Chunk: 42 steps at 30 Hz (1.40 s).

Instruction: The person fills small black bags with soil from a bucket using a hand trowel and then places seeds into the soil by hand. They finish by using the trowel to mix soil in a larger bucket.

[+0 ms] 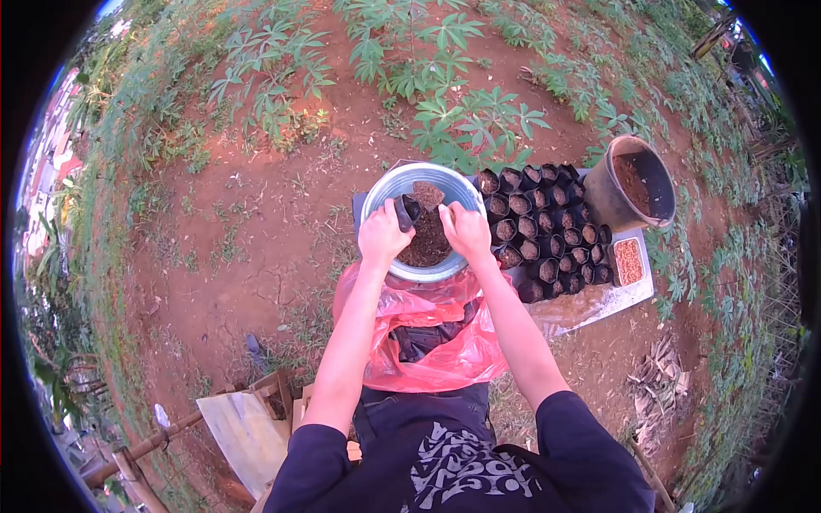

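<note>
My left hand [382, 233] is closed on a black plastic seedling bag [406, 214], held over a metal basin [374, 203] of dark soil [425, 246]. My right hand [467, 232] is closed at the basin's right side, gripping what looks like a small trowel [428, 193] covered with brown soil. The trowel's handle is hidden by the fingers. Its blade is beside the bag's mouth, above the soil. Below the basin, a red plastic bag [436, 363] lies open across my lap, with more black seedling bags [419, 342] inside.
Rows of soil-filled black bags [547, 224] stand on a board [590, 306] at the right. A tub of orange-brown grains [629, 261] and a tall bucket [609, 192] with soil are beside them. Leafy plants [470, 120] grow ahead; a wooden frame [154, 440] is at lower left.
</note>
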Each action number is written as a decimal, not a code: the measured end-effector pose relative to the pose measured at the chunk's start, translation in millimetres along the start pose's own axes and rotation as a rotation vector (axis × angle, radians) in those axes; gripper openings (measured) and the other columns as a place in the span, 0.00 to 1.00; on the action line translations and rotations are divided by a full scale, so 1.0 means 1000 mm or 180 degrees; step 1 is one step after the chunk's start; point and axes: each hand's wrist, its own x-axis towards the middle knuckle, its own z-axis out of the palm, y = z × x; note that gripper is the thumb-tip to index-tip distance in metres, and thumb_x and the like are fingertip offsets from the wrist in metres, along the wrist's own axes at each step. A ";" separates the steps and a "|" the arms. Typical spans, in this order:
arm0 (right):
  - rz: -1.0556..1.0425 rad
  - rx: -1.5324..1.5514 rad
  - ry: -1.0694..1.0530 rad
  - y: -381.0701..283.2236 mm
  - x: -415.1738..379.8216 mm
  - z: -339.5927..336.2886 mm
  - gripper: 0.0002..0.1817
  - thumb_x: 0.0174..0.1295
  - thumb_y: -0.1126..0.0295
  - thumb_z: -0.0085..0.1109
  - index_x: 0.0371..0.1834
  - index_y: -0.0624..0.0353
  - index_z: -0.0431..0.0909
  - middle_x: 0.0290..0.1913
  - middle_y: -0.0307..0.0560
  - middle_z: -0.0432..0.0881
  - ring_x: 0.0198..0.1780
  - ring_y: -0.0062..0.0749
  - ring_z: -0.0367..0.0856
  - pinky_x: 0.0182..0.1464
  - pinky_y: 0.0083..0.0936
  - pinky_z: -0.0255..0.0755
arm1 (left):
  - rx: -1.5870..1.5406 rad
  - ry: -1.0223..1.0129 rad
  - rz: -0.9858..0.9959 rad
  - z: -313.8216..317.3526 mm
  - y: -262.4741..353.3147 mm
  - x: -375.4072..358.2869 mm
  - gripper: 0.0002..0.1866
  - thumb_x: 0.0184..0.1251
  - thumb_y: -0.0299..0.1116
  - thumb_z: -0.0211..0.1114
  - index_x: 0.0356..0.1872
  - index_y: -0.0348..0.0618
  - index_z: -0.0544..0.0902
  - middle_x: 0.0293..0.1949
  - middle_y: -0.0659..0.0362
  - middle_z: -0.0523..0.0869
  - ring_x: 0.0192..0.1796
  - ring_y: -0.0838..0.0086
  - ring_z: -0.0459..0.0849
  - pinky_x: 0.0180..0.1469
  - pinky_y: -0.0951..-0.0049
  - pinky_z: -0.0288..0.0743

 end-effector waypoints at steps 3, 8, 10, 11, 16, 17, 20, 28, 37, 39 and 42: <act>-0.0003 0.0021 0.0071 0.000 0.000 0.000 0.19 0.74 0.54 0.56 0.33 0.58 0.80 0.23 0.59 0.82 0.30 0.59 0.84 0.35 0.53 0.75 | 0.0070 -0.0012 0.0018 0.000 0.000 0.000 0.38 0.47 0.48 0.82 0.55 0.36 0.75 0.40 0.46 0.89 0.44 0.54 0.90 0.47 0.57 0.85; -0.0003 0.0037 -0.0099 -0.003 0.001 -0.007 0.20 0.73 0.52 0.55 0.31 0.58 0.79 0.23 0.59 0.83 0.30 0.59 0.85 0.36 0.53 0.76 | 0.0111 -0.0055 0.0024 0.000 0.001 0.001 0.36 0.48 0.48 0.81 0.52 0.37 0.75 0.40 0.47 0.89 0.45 0.54 0.91 0.47 0.58 0.86; -0.0001 0.0065 -0.0119 -0.004 0.001 -0.006 0.20 0.72 0.52 0.56 0.32 0.58 0.80 0.23 0.59 0.83 0.30 0.58 0.85 0.35 0.52 0.76 | 0.0132 -0.0111 -0.0001 -0.002 0.001 -0.001 0.36 0.48 0.48 0.81 0.52 0.38 0.75 0.40 0.47 0.89 0.44 0.54 0.91 0.47 0.58 0.86; -0.0043 0.0114 -0.0072 -0.004 0.002 -0.006 0.19 0.72 0.52 0.56 0.32 0.58 0.80 0.23 0.59 0.83 0.30 0.58 0.85 0.35 0.51 0.75 | 0.0137 -0.0113 -0.0021 -0.003 0.002 0.002 0.36 0.48 0.48 0.81 0.52 0.38 0.75 0.40 0.47 0.89 0.44 0.54 0.91 0.47 0.58 0.86; -0.0077 0.0115 -0.0126 -0.002 0.000 -0.006 0.18 0.72 0.53 0.57 0.34 0.57 0.81 0.22 0.57 0.82 0.29 0.57 0.84 0.33 0.50 0.74 | 0.0099 -0.0045 0.0014 -0.001 0.001 -0.001 0.35 0.47 0.50 0.80 0.52 0.39 0.75 0.38 0.46 0.90 0.41 0.53 0.91 0.43 0.56 0.86; -0.0126 0.0138 -0.0083 -0.002 0.004 -0.006 0.18 0.72 0.53 0.57 0.34 0.57 0.81 0.22 0.57 0.82 0.29 0.57 0.84 0.33 0.50 0.74 | 0.0074 0.0009 0.0039 0.000 -0.001 0.002 0.35 0.47 0.50 0.79 0.51 0.40 0.75 0.37 0.46 0.90 0.40 0.52 0.91 0.42 0.55 0.86; -0.0168 0.0190 -0.0040 -0.002 0.000 -0.006 0.18 0.72 0.52 0.57 0.35 0.56 0.81 0.24 0.56 0.83 0.31 0.57 0.85 0.33 0.49 0.74 | 0.0094 0.0041 0.0083 0.004 -0.003 0.000 0.35 0.48 0.50 0.79 0.50 0.39 0.75 0.37 0.46 0.90 0.40 0.52 0.91 0.42 0.55 0.85; -0.0275 0.0333 0.0000 -0.006 0.001 -0.011 0.16 0.70 0.52 0.61 0.38 0.55 0.81 0.27 0.56 0.84 0.34 0.55 0.86 0.35 0.46 0.76 | 0.0148 0.0061 0.0120 0.003 -0.003 0.003 0.36 0.48 0.51 0.79 0.51 0.38 0.74 0.38 0.46 0.90 0.41 0.52 0.91 0.44 0.55 0.85; -0.0206 0.0327 0.0098 -0.009 -0.002 -0.014 0.17 0.69 0.52 0.63 0.42 0.55 0.78 0.32 0.54 0.87 0.36 0.55 0.87 0.37 0.46 0.78 | 0.0099 0.0016 0.0061 0.003 -0.001 0.001 0.36 0.48 0.51 0.79 0.53 0.39 0.76 0.37 0.45 0.90 0.39 0.52 0.91 0.44 0.54 0.85; -0.0042 0.0133 0.0199 -0.007 0.000 -0.006 0.17 0.70 0.52 0.62 0.43 0.56 0.77 0.33 0.55 0.87 0.36 0.56 0.87 0.37 0.46 0.79 | 0.0081 0.0101 0.0077 0.003 -0.002 0.001 0.36 0.48 0.51 0.79 0.54 0.40 0.76 0.37 0.45 0.90 0.39 0.52 0.91 0.43 0.54 0.85; 0.0064 -0.0462 -0.0052 -0.003 0.000 0.004 0.16 0.70 0.54 0.61 0.42 0.58 0.78 0.34 0.56 0.88 0.36 0.54 0.88 0.39 0.46 0.81 | -0.0016 0.0147 0.0018 0.001 -0.001 0.000 0.35 0.49 0.51 0.79 0.53 0.40 0.77 0.37 0.46 0.90 0.39 0.51 0.91 0.43 0.54 0.85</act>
